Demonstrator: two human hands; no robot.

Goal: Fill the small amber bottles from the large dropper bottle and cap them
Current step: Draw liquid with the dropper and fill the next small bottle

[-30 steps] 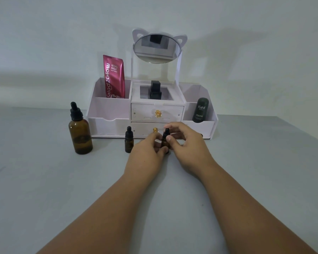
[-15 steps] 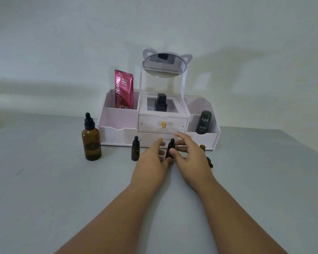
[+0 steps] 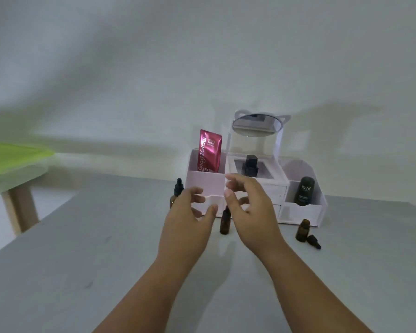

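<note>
While your left hand (image 3: 190,212) and right hand (image 3: 247,207) hover spread and empty, the capped small amber bottle (image 3: 225,219) stands upright between them, cap up; at 3 o'clock an uncapped bottle (image 3: 302,230) stands, its dropper cap (image 3: 314,241) apparently lying sideways.

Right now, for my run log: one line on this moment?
left hand: open | right hand: open | capped small bottle: standing between | uncapped bottle: right
</note>
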